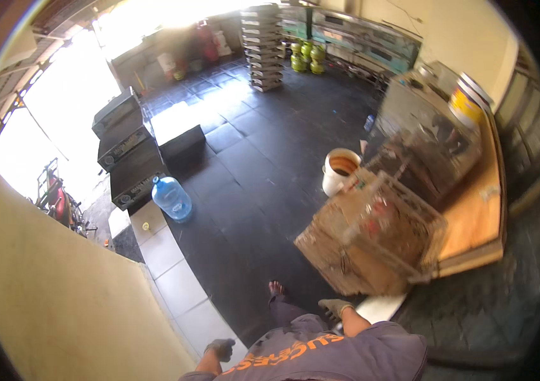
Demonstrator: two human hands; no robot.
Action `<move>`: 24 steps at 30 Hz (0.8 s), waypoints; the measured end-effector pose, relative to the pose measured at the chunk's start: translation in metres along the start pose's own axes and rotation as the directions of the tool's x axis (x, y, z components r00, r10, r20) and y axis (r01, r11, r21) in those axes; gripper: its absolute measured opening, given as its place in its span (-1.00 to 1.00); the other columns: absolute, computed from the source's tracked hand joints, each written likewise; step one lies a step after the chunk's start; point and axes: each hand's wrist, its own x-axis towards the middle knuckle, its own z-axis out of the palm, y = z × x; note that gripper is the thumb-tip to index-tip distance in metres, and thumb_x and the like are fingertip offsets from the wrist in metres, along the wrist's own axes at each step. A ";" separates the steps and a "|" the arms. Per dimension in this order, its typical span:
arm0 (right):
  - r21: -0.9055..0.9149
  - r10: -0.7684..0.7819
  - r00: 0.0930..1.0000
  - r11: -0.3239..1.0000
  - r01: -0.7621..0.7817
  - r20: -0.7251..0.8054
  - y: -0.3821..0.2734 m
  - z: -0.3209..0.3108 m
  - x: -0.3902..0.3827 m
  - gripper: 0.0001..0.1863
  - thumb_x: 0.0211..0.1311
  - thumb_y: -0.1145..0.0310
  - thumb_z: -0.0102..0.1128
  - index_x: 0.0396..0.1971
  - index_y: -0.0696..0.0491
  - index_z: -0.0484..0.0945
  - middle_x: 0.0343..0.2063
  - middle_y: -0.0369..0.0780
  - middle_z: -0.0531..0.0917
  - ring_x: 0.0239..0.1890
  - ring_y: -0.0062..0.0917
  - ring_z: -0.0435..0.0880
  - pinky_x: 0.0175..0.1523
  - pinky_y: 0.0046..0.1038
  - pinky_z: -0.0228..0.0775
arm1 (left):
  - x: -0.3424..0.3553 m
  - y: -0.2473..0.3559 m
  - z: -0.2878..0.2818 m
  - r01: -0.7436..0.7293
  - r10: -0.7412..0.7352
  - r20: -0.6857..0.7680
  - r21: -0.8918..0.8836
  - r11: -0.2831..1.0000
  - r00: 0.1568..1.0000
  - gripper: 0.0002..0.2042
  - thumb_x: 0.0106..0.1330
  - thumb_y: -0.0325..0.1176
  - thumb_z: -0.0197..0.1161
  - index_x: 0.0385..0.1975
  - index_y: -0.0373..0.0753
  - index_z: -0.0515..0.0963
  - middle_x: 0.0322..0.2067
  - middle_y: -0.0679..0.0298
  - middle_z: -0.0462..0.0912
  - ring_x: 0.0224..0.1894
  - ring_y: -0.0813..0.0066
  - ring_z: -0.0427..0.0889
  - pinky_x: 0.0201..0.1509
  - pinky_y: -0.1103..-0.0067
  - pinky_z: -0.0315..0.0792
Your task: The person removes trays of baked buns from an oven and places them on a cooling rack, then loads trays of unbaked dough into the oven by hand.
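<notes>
Beside my body at the lower left hangs my left hand [221, 349] in a dark work glove, its fingers loosely bent, with nothing visible in it. My right hand [333, 309], in a greyish glove, is held out in front of my right side. Its fingers are slightly curled and apart, and I see nothing in them. Nearest to that hand stands a worn brown cardboard box [330, 247]. A clear plastic crate [403, 222] leans over the box. Neither hand touches them.
A blue water jug [172, 199] stands by the pale tiled threshold [181, 286]. Dark metal boxes [133, 171] line the doorway. A white bucket [340, 171] sits near a wooden board [473, 222]. Farther off are stacked grey trays [262, 47] and green gas cylinders [308, 57].
</notes>
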 end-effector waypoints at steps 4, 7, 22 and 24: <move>-0.196 -0.121 0.983 0.969 0.147 0.139 -0.165 -0.044 0.076 -0.48 0.26 -0.15 0.20 -0.12 0.04 0.62 -0.26 -0.16 0.66 -0.38 -0.42 0.60 -0.37 -0.36 0.44 | 0.024 0.023 -0.128 0.246 -0.236 0.160 -0.045 0.968 0.958 -0.77 0.33 -0.32 0.19 -0.07 -0.14 0.64 -0.25 0.22 0.75 -0.22 0.30 0.74 -0.15 0.36 0.60; -0.013 -0.200 0.964 0.979 0.206 0.175 -0.314 -0.072 0.100 -0.40 0.23 -0.09 0.20 0.02 0.14 0.61 -0.30 -0.09 0.69 -0.31 -0.32 0.63 -0.20 -0.19 0.48 | 0.059 0.004 -0.160 0.229 -0.237 -0.144 -0.070 0.971 0.961 -0.69 0.18 -0.28 0.33 -0.07 -0.14 0.65 -0.21 0.11 0.77 -0.11 0.08 0.75 -0.04 0.30 0.62; -0.875 -0.551 0.817 0.296 0.382 0.170 -0.703 -0.212 0.228 -0.68 0.20 0.28 0.16 -0.15 0.13 0.71 -0.14 0.01 0.75 -0.17 -0.11 0.74 -0.06 -0.13 0.56 | 0.422 -0.122 -0.654 0.112 -0.084 -0.102 0.303 0.946 0.991 -0.71 0.37 -0.24 0.20 0.02 -0.09 0.69 0.12 0.19 0.68 0.20 0.22 0.64 0.19 0.35 0.56; -0.536 -0.268 0.962 0.821 0.197 -0.056 -0.740 -0.200 0.181 -0.66 0.26 0.21 0.15 -0.14 0.12 0.70 -0.21 -0.03 0.75 -0.16 -0.16 0.75 -0.10 -0.11 0.55 | 0.453 -0.120 -0.769 0.122 -0.107 -0.061 0.388 0.914 0.992 -0.73 0.33 -0.24 0.25 -0.06 -0.18 0.71 0.03 0.08 0.71 0.12 0.11 0.68 0.13 0.31 0.59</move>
